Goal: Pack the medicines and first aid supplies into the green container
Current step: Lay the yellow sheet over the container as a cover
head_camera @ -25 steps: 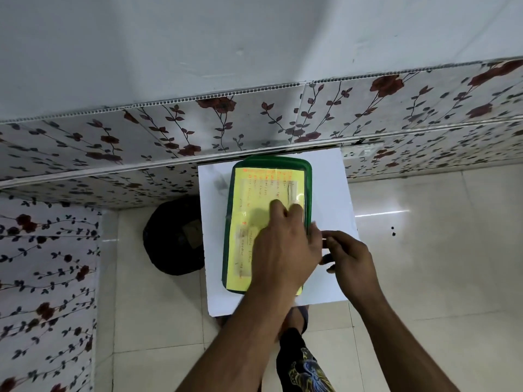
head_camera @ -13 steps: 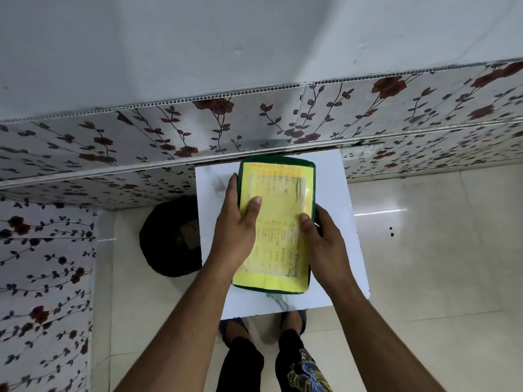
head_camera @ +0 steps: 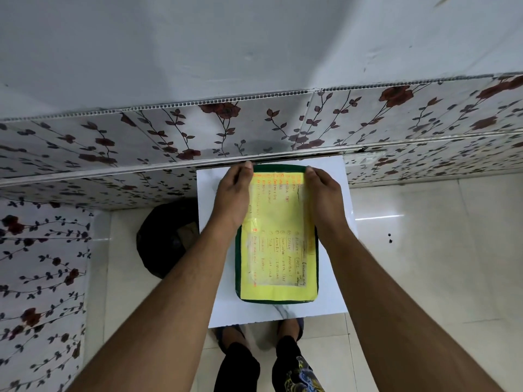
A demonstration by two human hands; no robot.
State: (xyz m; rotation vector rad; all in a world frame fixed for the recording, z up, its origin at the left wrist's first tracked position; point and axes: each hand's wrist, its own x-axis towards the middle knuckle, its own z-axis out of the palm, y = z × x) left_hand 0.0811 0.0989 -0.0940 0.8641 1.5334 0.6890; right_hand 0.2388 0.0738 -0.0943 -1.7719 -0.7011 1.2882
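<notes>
The green container [head_camera: 277, 236] lies lengthwise on the white desk [head_camera: 334, 267], its lid with the yellow handwritten sheet [head_camera: 278, 222] facing up; the left hand [head_camera: 233, 193] and right hand [head_camera: 322, 193] lie flat along the far long edges, fingers extended, likely pressing the lid shut evenly; packing looks essentially finished.
</notes>
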